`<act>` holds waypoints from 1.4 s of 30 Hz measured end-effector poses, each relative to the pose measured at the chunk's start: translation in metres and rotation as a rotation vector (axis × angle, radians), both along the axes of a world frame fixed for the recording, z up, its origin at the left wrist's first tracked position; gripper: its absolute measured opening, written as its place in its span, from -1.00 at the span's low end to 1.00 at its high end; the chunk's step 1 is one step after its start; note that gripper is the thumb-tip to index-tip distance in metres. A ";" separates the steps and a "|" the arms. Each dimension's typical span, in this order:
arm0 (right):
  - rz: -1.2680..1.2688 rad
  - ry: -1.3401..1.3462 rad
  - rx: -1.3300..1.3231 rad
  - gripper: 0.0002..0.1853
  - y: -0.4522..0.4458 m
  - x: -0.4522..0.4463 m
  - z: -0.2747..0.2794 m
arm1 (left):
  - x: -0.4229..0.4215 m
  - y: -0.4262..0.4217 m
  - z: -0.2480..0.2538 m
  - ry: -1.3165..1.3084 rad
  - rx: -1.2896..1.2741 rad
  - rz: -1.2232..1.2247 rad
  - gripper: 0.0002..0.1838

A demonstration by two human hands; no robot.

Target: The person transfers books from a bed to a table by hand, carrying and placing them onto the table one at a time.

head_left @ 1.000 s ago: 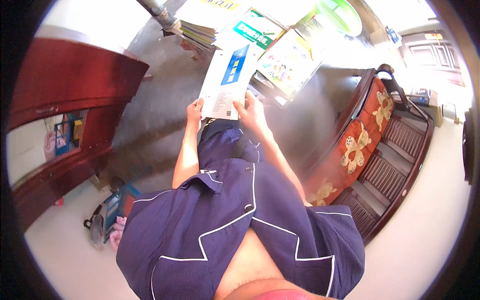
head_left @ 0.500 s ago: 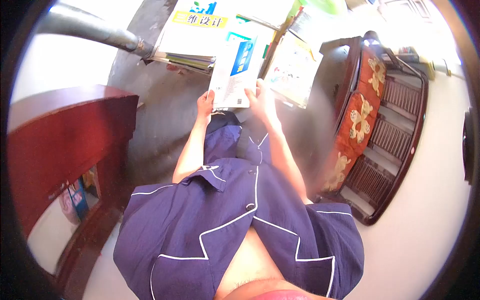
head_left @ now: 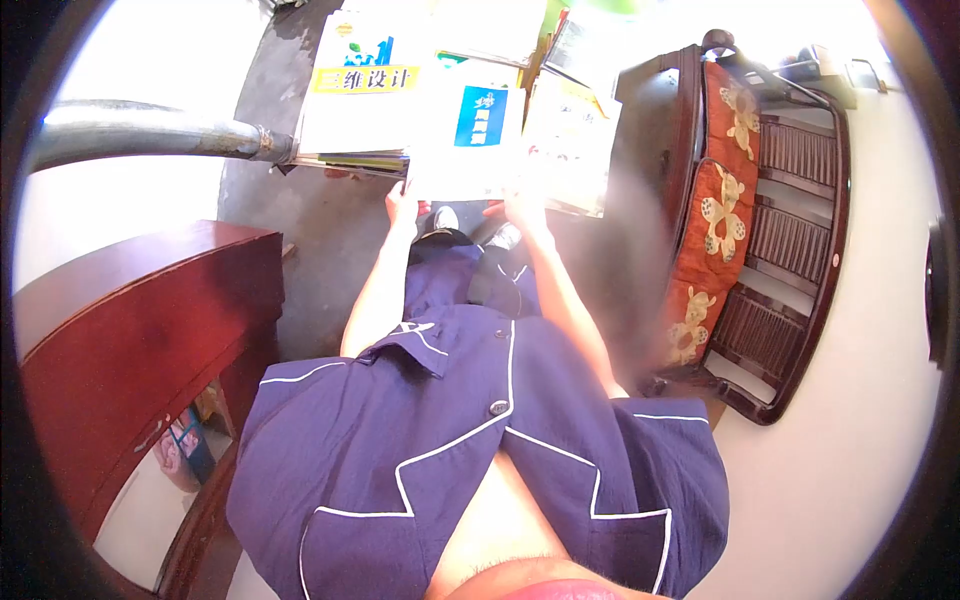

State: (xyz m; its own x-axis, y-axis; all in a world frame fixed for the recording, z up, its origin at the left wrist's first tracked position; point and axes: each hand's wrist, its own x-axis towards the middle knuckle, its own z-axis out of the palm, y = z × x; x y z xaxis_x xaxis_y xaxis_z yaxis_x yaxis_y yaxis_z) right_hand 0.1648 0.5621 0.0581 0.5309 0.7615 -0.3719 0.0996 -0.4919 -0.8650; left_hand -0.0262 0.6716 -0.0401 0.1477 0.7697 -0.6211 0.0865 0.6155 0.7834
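Observation:
A white booklet [head_left: 466,165] with a blue title panel lies flat in front of me, between my two hands. My left hand [head_left: 404,205] grips its lower left corner. At the lower right edge, my right hand [head_left: 523,205] holds it too, the fingers partly washed out by glare. Left of the booklet is a stack of books topped by a white cover with a yellow title band [head_left: 366,80]. To its right lies another pale book [head_left: 572,145], overexposed.
A metal pipe [head_left: 160,132] runs in from the left above a dark red wooden cabinet [head_left: 150,320]. On the right stands a dark wooden bench [head_left: 785,250] with an orange flowered cushion [head_left: 722,222]. My shoes [head_left: 445,219] show below the booklet.
The view has turned, so the pipe and left stack show more. The booklet has gone from tilted to nearly upright in view and now lies closer against the books, still in both hands.

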 end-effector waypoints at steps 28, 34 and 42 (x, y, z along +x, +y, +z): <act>-0.141 -0.090 0.081 -0.51 0.009 -0.035 -0.017 | 0.032 -0.013 -0.002 0.007 0.006 -0.557 -0.71; -0.600 0.241 0.438 -0.65 -0.023 -0.064 -0.019 | 0.038 -0.019 -0.008 -0.007 0.219 -0.847 -0.75; -1.165 0.116 0.389 -0.69 -0.119 -0.115 -0.023 | 0.063 -0.069 0.034 0.080 0.604 -1.299 -0.65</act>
